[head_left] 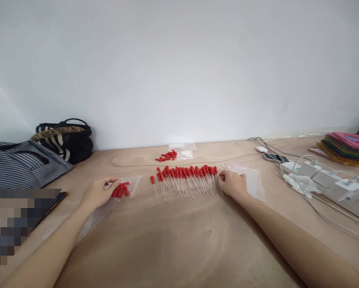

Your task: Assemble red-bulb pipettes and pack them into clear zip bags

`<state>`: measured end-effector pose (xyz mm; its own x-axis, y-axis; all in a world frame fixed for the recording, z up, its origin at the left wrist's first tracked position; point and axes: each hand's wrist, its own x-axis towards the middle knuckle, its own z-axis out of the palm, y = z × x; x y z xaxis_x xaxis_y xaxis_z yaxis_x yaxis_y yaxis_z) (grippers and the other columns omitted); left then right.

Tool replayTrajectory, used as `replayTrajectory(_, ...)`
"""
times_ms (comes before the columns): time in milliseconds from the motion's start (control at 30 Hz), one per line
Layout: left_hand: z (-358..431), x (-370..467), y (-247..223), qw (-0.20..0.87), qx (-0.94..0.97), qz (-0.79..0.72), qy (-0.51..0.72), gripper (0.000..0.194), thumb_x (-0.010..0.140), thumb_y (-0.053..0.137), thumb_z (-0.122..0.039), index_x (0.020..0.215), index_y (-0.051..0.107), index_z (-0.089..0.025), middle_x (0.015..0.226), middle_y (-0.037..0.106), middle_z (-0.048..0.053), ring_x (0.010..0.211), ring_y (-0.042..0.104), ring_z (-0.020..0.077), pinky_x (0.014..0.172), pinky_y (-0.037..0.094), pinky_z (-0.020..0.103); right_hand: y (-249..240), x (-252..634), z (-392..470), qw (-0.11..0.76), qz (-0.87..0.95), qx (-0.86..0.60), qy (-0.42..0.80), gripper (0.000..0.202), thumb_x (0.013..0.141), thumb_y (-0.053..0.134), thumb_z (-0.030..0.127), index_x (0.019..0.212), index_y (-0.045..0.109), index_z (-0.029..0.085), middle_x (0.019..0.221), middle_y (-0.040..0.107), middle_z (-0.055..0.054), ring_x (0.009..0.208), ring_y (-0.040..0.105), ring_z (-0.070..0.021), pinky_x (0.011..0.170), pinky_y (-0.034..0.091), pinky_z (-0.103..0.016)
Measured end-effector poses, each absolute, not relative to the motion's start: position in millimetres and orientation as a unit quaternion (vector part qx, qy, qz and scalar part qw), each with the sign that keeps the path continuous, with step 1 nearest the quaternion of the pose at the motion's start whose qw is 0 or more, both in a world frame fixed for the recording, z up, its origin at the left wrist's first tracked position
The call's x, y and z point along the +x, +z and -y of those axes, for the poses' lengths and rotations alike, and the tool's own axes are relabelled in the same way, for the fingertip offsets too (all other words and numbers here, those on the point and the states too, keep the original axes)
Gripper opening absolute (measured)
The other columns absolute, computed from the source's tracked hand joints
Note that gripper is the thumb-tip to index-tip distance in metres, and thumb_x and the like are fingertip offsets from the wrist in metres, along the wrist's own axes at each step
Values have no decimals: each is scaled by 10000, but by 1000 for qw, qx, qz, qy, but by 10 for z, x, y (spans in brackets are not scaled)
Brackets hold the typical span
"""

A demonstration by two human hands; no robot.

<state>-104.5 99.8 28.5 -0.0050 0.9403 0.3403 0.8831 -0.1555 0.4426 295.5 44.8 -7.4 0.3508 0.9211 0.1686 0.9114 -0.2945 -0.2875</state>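
A row of clear droppers with red bulbs (pixel 183 173) lies across the middle of the wooden table (pixel 167 248). My right hand (pixel 231 183) is at the row's right end, fingers closed together by the last droppers; what they pinch, if anything, is hidden. A clear plastic bag (pixel 254 182) lies flat just beyond it. On the left, my left hand (pixel 99 192) has its fingers bent at a small pile of red bulbs (pixel 121 190) on another clear bag (pixel 136 186); its fingertips are too small to read. More red bulbs (pixel 167 155) lie behind the row beside clear tubes (pixel 187 153).
A striped bag (pixel 23 164) and a black bag (pixel 74 140) stand at the back left. A dark-edged device (pixel 51 206) lies near the left edge. Chargers (pixel 326 180) with cables and stacked coloured sheets (pixel 347 148) are on the right. A white wall (pixel 179 72) closes off the back.
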Motion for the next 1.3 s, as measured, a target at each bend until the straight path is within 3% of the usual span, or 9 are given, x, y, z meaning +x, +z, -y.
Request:
replayTrajectory(100,-1019,-1109,311,65,729,-650,205,330,754,496,-379,887,650,-120,899,668,87,808,560,230,685,380,251,-52,3053,-463,182,557,-811,8,260,782,387,275,832,632,203,844,655,-67,859,561,-223,769,253,-368)
replayTrajectory(267,-1036,-1110,290,77,728,-657,181,342,749,512,-377,927,641,-114,908,676,83,818,578,226,662,392,233,-14,3242,-480,164,523,-836,17,230,735,463,346,796,632,201,877,644,-74,854,555,-239,774,278,-388)
replayTrajectory(433,-1057,-1108,246,78,721,-656,208,300,723,551,-381,874,653,-142,770,672,46,742,570,216,604,393,231,-12,3236,-475,131,536,-833,35,248,718,480,386,779,628,196,856,641,-82,870,552,-257,779,289,-407)
replayTrajectory(633,-893,-777,351,20,709,-619,337,287,761,483,-366,918,589,-150,854,590,47,820,517,208,624,395,238,-36,3211,-502,133,527,-840,-10,292,735,468,364,915,582,164,939,621,-105,923,538,-254,804,282,-406)
replayTrajectory(733,-594,-283,278,134,712,-529,442,260,743,495,-379,882,572,-173,766,593,29,703,540,179,597,417,238,-51,3247,-515,119,520,-845,-16,305,748,455,367,928,580,156,949,618,-112,939,532,-263,809,278,-418)
replayTrajectory(833,-272,213,109,296,766,-407,400,151,740,534,-307,818,590,-190,781,613,32,740,560,172,690,430,251,-71,3269,-524,98,523,-847,-6,294,757,444,370,895,604,164,931,625,-113,942,533,-275,805,276,-429)
replayTrajectory(1000,-130,512,-106,488,716,-347,360,121,773,524,-284,828,551,-180,680,584,12,614,539,130,590,439,238,-100,3237,-529,76,531,-844,-2,277,785,406,316,825,633,162,897,634,-116,907,549,-275,792,286,-428)
replayTrajectory(1200,-232,461,-62,542,641,-379,389,186,664,640,-287,804,603,-171,772,627,35,744,577,159,698,447,264,-78,3169,-487,78,532,-843,-24,328,825,360,304,873,605,90,950,604,-188,942,515,-307,778,296,-432)
replayTrajectory(1300,-230,474,-38,547,610,-400,411,211,594,697,-283,729,583,-168,721,623,15,723,580,153,696,451,260,-31,3096,-436,175,551,-815,-35,305,846,330,310,855,567,118,914,612,-152,926,515,-283,774,309,-424)
